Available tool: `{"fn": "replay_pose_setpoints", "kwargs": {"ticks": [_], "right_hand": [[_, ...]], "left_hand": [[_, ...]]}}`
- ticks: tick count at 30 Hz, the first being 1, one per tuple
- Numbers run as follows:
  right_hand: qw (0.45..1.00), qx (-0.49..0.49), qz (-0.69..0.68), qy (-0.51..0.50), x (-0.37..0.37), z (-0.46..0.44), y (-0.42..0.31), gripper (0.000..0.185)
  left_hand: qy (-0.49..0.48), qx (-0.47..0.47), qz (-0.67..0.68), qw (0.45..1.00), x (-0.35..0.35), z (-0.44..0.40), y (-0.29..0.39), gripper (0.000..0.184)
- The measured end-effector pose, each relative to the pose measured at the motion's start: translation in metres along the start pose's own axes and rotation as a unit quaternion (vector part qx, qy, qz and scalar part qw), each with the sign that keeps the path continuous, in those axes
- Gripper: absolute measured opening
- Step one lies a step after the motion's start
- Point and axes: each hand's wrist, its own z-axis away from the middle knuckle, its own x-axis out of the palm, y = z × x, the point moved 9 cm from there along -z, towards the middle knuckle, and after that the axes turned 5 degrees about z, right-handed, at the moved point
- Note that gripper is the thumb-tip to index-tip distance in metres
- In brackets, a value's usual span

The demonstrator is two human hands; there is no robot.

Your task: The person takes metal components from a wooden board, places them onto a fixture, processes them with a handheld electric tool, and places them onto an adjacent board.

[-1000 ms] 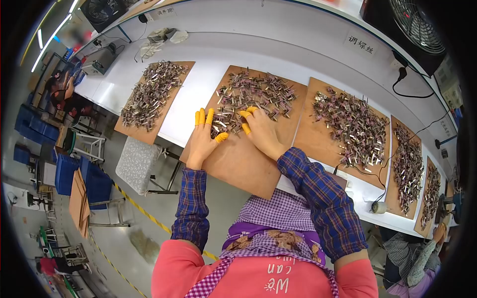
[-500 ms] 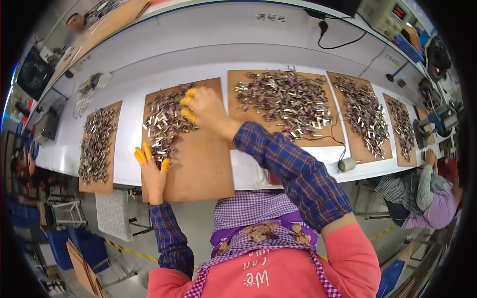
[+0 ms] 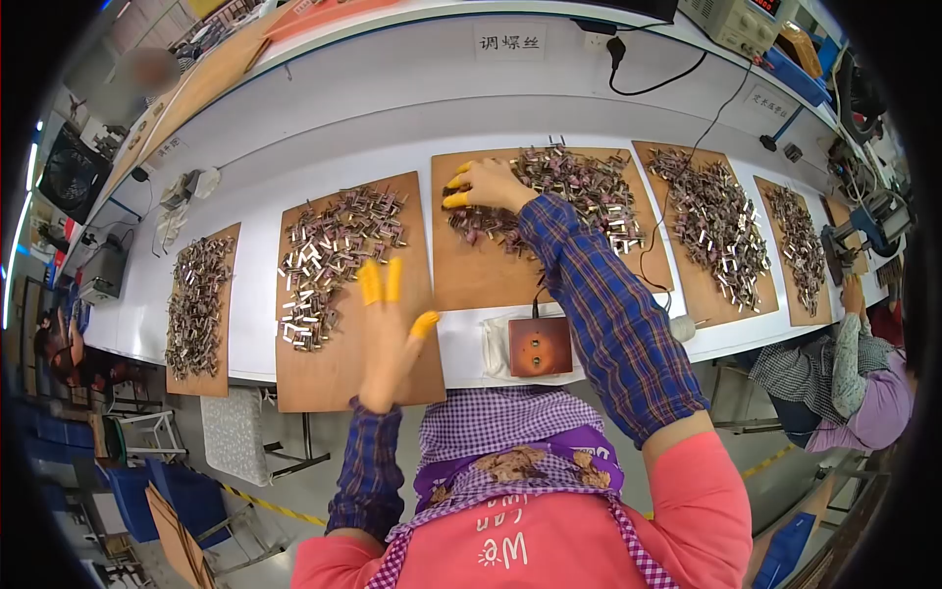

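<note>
My left hand (image 3: 391, 319), with yellow finger cots, is above the bare lower part of a brown board (image 3: 368, 378). Its fingers are spread and hold nothing. A heap of small shiny metal pieces (image 3: 319, 255) with purplish bits lies on that board; their exact kind is too small to tell. Over the left edge of a similar heap (image 3: 589, 191) on the middle board (image 3: 510, 287) is my right hand (image 3: 489, 185), also in yellow cots. Its fingers are apart and bent toward the pieces, with nothing visible gripped.
More boards with heaped pieces lie at the far left (image 3: 201, 304) and to the right (image 3: 716, 231). A small brown box (image 3: 540, 346) sits on a white cloth near the front edge. A black cable (image 3: 643, 93) hangs behind. A co-worker (image 3: 844, 383) sits at right.
My right hand has moved right, from the left heap to the middle board's heap. My left hand has moved right across its board. The brown box has come into view.
</note>
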Motion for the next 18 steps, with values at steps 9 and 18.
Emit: {"fn": "replay_pose_setpoints", "kwargs": {"ticks": [9, 18], "right_hand": [[0.963, -0.172, -0.023, 0.208, -0.057, 0.076, -0.024, 0.038], [0.981, 0.119, -0.152, 0.018, -0.075, 0.206, 0.068, 0.018]], "left_hand": [[-0.077, 0.031, 0.030, 0.996, 0.092, -0.060, 0.039, 0.095], [-0.036, 0.105, -0.039, 0.993, 0.109, -0.060, 0.032, 0.107]]}}
